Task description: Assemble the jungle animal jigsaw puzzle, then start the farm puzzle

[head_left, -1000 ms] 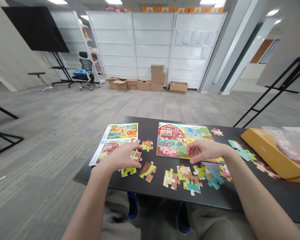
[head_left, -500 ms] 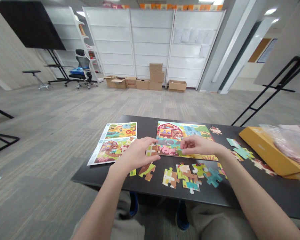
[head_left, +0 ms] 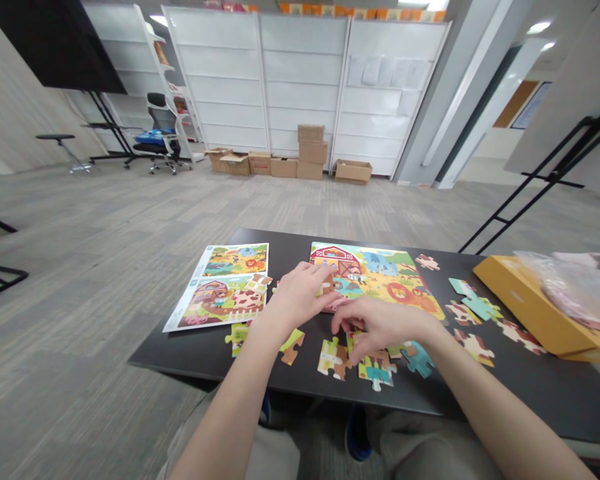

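Note:
My left hand [head_left: 303,293] is over the left part of the farm-and-animals puzzle board [head_left: 375,267], with a brown-and-white puzzle piece [head_left: 326,285] between thumb and fingers. Fingers bent and apart, my right hand [head_left: 380,327] hovers just above the loose pieces in front of the board. Below its fingertips lie a cream-and-brown puzzle piece [head_left: 334,360] and a green-and-brown piece with a teal part [head_left: 377,370]. Close to its wrist side is a teal piece [head_left: 419,360]. The hand partly hides some pieces.
A printed picture sheet [head_left: 215,287] lies at the left, a small piece on it. More pieces [head_left: 475,343] are scattered at the right, by a yellow box [head_left: 535,307] with plastic bags. The black table's [head_left: 190,360] front edge is near my knees.
My right hand has come off the board toward me, down to the loose pieces, and its fingers have spread. My left hand has shifted right and slightly up with its piece.

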Tool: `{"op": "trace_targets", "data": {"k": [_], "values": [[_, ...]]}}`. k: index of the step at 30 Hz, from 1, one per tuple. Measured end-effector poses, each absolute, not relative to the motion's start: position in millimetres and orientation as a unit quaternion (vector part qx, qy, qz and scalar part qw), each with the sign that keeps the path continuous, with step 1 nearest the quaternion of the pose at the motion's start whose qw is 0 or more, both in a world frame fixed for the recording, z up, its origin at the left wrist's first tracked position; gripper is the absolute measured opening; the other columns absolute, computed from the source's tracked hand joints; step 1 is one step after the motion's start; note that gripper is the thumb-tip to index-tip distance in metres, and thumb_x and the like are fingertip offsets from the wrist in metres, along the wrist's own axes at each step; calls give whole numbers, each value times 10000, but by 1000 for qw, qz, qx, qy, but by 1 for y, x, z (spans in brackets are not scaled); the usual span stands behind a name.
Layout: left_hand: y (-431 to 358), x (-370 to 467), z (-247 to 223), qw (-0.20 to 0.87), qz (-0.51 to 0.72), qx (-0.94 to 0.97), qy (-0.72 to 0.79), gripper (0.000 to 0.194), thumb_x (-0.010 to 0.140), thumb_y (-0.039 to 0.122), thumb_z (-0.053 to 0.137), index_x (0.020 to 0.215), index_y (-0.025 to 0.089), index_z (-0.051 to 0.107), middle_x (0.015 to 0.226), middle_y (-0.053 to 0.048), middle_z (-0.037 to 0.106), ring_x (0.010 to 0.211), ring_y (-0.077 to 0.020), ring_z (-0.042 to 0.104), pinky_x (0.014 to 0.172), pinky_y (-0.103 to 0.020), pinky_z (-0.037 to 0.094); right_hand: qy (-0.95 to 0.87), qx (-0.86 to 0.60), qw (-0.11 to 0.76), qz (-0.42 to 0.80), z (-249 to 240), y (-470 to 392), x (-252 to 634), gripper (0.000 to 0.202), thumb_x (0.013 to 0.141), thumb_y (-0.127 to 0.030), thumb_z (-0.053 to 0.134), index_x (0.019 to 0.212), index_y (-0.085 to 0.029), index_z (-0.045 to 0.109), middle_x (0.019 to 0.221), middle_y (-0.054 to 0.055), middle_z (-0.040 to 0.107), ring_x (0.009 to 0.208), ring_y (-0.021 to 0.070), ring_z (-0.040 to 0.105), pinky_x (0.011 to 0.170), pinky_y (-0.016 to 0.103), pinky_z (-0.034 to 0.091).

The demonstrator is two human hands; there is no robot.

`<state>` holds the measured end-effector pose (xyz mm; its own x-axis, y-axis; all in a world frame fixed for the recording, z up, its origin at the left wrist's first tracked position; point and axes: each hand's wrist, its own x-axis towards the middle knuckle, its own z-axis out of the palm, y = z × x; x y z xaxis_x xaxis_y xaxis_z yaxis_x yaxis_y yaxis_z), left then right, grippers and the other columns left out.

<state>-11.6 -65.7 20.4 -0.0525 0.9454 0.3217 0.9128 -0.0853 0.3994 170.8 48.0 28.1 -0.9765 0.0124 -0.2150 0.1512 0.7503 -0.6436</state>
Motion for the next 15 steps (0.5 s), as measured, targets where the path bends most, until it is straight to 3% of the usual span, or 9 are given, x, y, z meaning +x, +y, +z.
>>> {"op": "trace_targets", "data": {"k": [4, 10, 15], "values": [[-62, -13, 20, 43, 263, 673, 690, 422, 931, 338, 643, 1332, 237, 564, 1285, -87, 679, 1229, -288, 562, 1041, -449, 474, 940, -13, 92, -329, 19, 30, 164, 571, 668, -438, 876, 1174, -239, 702, 1048, 56, 636, 912, 217, 600, 782, 297, 475], [-62, -14, 20, 63, 292, 662, 687, 460, 927, 217, 618, 1373, 224, 507, 1379, -109, 613, 1295, -275, 553, 1071, -436, 465, 947, -20, 69, -313, 14, 27, 161, 427, 666, -402, 886, 1023, -236, 720, 1104, 58, 557, 1032, 241, 567, 925, 328, 453], [-65, -17, 16, 61, 288, 672, 680, 507, 853, 164, 662, 1338, 234, 532, 1347, -92, 630, 1259, -292, 572, 1052, -454, 479, 942, 4, 75, -326, 13, 29, 159, 444, 640, -386, 893, 964, -208, 648, 1055, 42, 543, 980, 220, 538, 840, 299, 451]]}}
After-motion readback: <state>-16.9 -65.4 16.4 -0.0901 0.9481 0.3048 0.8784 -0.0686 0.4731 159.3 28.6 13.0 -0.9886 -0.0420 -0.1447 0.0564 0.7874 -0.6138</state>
